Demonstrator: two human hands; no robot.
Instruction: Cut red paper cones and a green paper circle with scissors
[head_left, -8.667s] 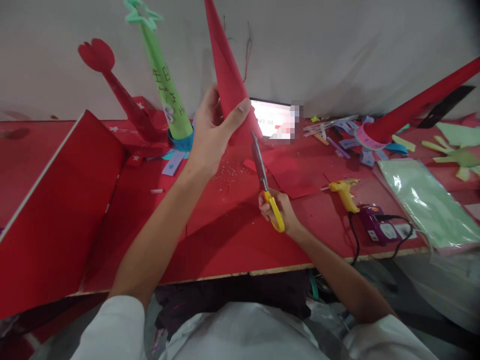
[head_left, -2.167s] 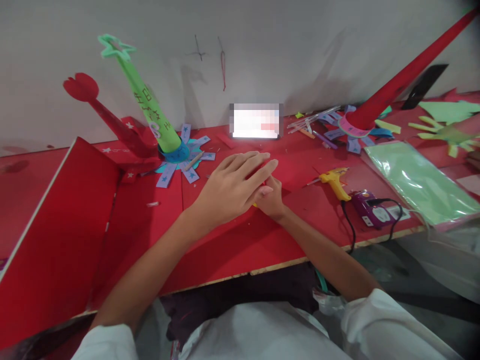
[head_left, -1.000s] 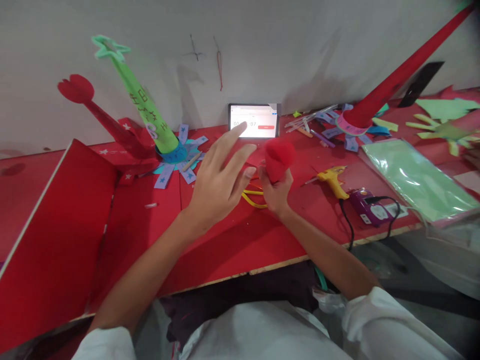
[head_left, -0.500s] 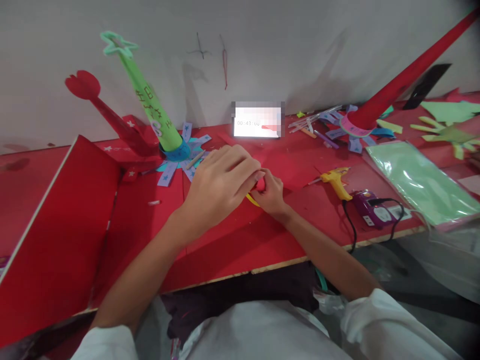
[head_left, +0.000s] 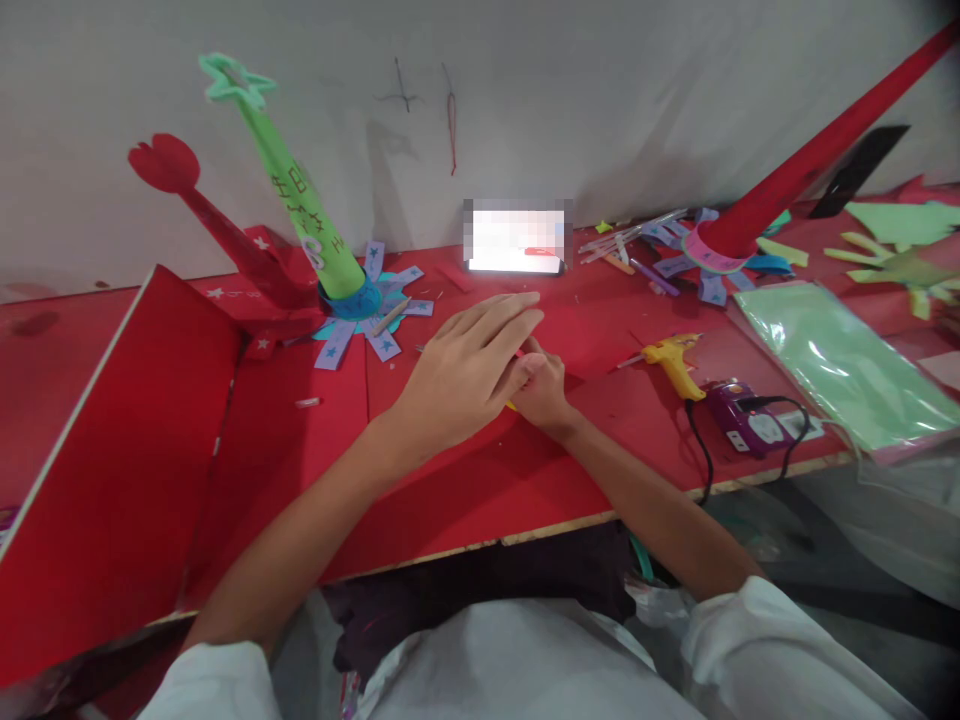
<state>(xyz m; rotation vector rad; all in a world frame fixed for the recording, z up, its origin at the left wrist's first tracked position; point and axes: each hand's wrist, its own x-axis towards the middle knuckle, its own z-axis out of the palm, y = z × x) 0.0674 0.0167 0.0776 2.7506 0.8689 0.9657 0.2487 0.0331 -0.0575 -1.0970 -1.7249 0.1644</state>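
My left hand [head_left: 469, 375] is stretched over my right hand, its fingers long and pointing right, its thumb near the right hand's fingers. Beneath it, my right hand [head_left: 544, 390] is closed around something red, mostly hidden by the left hand. A bit of a yellow item [head_left: 512, 405] shows just under the hands. Both hands are above the red tabletop [head_left: 465, 500]. Whether the left palm touches the red item cannot be seen.
Behind stands a lit phone [head_left: 517, 240]. At left are a green paper cone [head_left: 304, 205], a red paper flower [head_left: 169, 165] and an upright red board [head_left: 127, 450]. At right lie a yellow glue gun [head_left: 675, 362], a purple power socket [head_left: 746, 420] and a green packet [head_left: 847, 365].
My left hand's fingers have straightened from a curled pose and reach further right. The red item between the hands is now more covered. My right hand has stayed about where it was.
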